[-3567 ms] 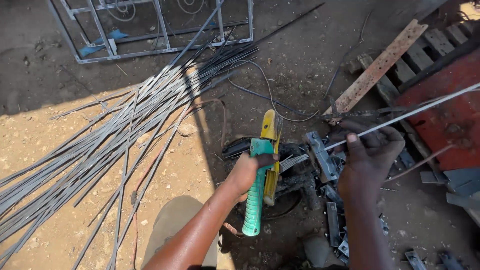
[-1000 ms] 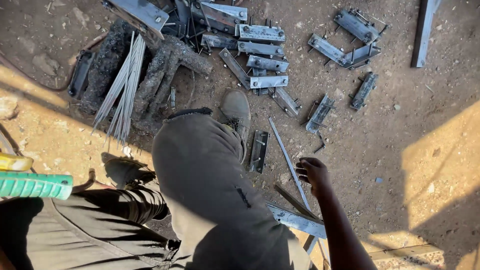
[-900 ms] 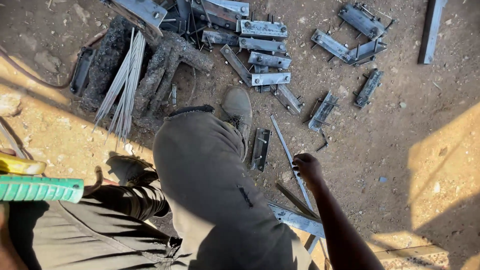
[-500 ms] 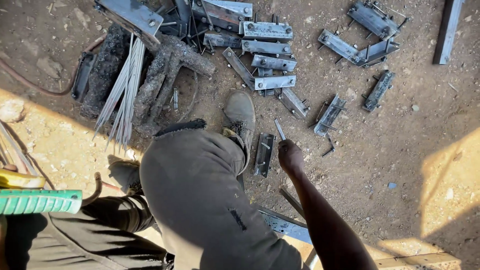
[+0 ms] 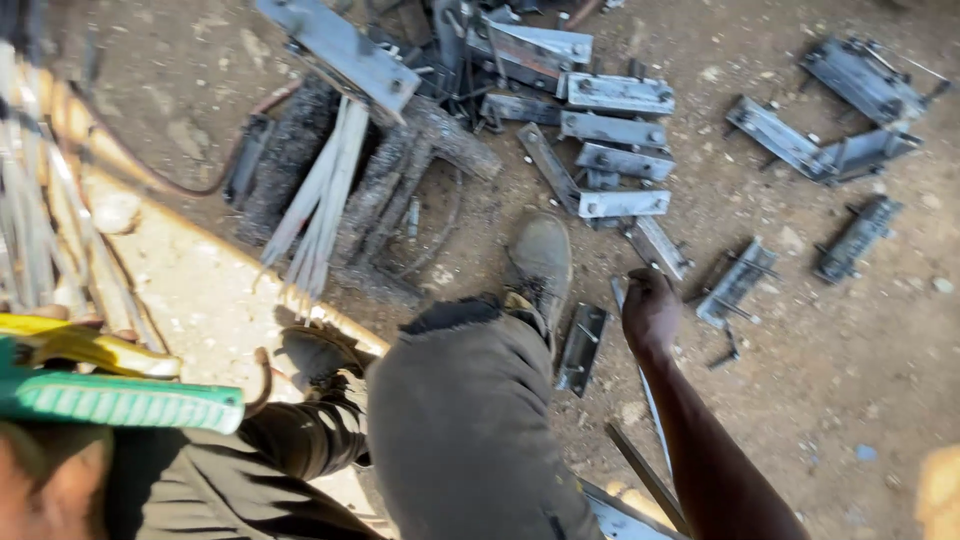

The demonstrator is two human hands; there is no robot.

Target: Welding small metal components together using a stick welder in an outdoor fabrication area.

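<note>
Dusty brown ground [image 5: 850,400] fills the view, littered with scrap metal. At the far side lie several flat steel brackets [image 5: 618,94] with bolts, side by side, and more of them lie well apart to the far right [image 5: 780,135]. Further left a bundle of thin steel rods [image 5: 320,195] rests against charred, dark lumps [image 5: 290,150], under a grey steel plate [image 5: 345,55]. The person's bent knee in grey trousers [image 5: 470,420] takes up the near middle, with a worn grey shoe [image 5: 540,260] planted just beyond it. The right hand [image 5: 650,310] is closed in a fist on the upper end of a thin steel rod [image 5: 652,410], which slants down toward the near edge, just right of the shoe and near a small dark bracket [image 5: 582,345]. At the near left corner the left hand [image 5: 50,480] shows only as a blurred edge beneath a tool with a green ribbed handle [image 5: 120,400] and a yellow part [image 5: 90,345]; whether its fingers are wrapped around the handle cannot be told. The two hands are well apart, one on each side of the knee.
</note>
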